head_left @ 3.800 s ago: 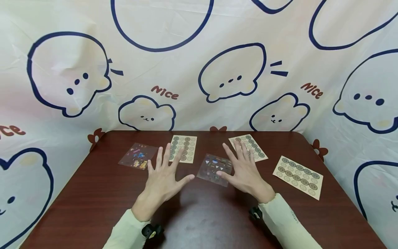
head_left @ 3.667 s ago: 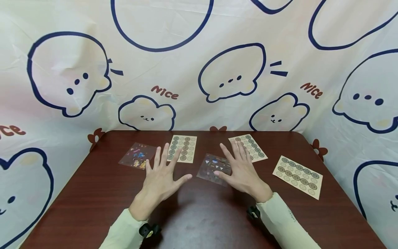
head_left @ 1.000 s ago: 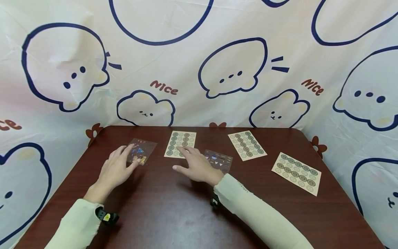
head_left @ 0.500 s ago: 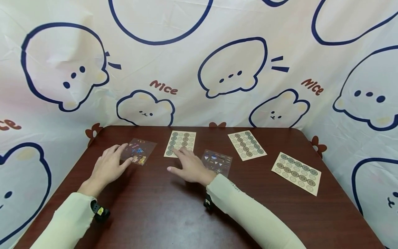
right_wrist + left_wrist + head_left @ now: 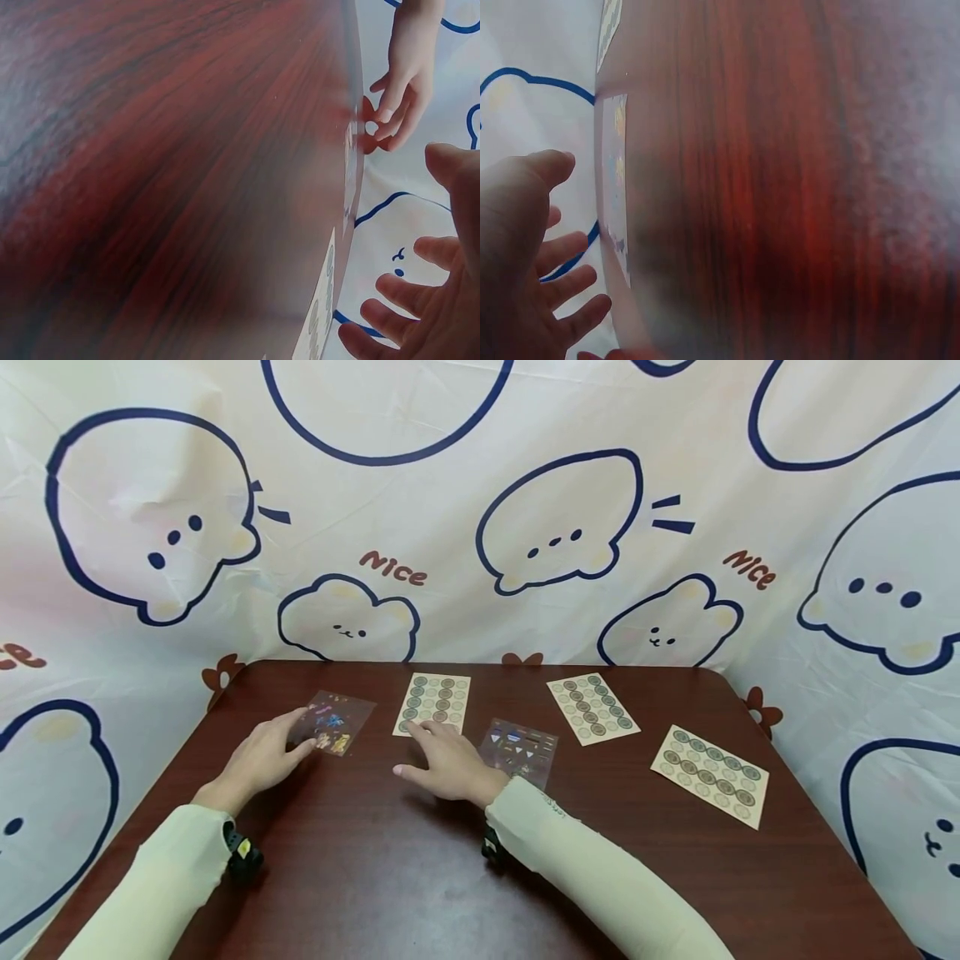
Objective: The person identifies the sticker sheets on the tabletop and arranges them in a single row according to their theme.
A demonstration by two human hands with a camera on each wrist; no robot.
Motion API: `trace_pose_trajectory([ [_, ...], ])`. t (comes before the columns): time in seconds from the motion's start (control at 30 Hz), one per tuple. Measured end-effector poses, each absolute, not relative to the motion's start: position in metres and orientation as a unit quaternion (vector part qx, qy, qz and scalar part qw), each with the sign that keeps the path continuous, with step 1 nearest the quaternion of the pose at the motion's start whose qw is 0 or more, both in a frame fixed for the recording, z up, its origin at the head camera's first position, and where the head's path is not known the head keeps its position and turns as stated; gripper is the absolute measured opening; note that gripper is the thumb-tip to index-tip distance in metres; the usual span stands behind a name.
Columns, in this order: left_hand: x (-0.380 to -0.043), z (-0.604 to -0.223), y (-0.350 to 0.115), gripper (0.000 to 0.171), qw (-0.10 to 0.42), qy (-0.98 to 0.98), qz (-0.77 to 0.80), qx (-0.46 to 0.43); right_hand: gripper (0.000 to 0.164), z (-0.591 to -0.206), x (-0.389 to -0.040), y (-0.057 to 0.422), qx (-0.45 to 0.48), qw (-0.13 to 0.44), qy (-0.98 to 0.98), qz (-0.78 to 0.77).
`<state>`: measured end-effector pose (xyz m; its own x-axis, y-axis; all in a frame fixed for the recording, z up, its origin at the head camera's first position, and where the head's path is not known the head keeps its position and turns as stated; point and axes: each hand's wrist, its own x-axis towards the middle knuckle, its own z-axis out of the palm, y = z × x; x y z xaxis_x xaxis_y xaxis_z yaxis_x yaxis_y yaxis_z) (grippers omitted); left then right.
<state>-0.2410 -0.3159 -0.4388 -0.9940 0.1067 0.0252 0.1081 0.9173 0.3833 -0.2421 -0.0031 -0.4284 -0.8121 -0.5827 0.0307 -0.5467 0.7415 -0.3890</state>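
Head view: left hand (image 5: 258, 758) hung at the near left of a clear sheet with colourful prints (image 5: 335, 727), fingers loose and parted, gripping nothing; it hid that sheet's left corner. Couldn't tell if fingertips touched it. Right hand (image 5: 448, 766), thumb out, fingers also loose and holding nothing, overlapped the near edge of the left cream sheet (image 5: 433, 700), printed with rows of round marks; contact unclear. Hands were well apart. Right sleeve (image 5: 600, 872) and wrist covered part of the near edge of a second clear sheet (image 5: 525, 747), prints too small to read. Two more cream sheets lay in full view: one far right of centre (image 5: 594, 708), one at the right (image 5: 712, 775). All five sheets lay flat on the table (image 5: 352, 893), whose near edge was cut off. Left wrist view: colourful sheet showed only as a thin slanted strip. Right wrist view: left cream sheet was cut off at the bottom, right hand cropped.
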Motion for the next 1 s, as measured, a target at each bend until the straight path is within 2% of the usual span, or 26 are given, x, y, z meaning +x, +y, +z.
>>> trace_pose_trajectory([
  [0.3, -0.246, -0.441, -0.317, 0.073, -0.042, -0.978, -0.197, -0.061, 0.071, -0.431, -0.24, -0.017, -0.309, 0.049, 0.93, -0.192],
  [0.53, -0.239, -0.441, -0.314, 0.052, -0.023, -0.981, -0.169, -0.087, 0.071, -0.43, -0.237, -0.025, -0.307, 0.064, 0.933, -0.178],
  [0.67, -0.237, -0.436, -0.315, 0.045, -0.02, -0.98, -0.178, -0.089, 0.07, -0.433, -0.237, -0.028, -0.305, 0.063, 0.934, -0.172],
  [0.87, -0.247, -0.437, -0.324, 0.05, -0.005, -0.977, -0.198, -0.074, 0.071, -0.436, -0.236, -0.037, -0.313, 0.071, 0.933, -0.162],
  [1.0, -0.256, -0.44, -0.327, 0.059, -0.03, -0.98, -0.188, -0.06, 0.071, -0.435, -0.235, -0.045, -0.318, 0.075, 0.933, -0.151],
])
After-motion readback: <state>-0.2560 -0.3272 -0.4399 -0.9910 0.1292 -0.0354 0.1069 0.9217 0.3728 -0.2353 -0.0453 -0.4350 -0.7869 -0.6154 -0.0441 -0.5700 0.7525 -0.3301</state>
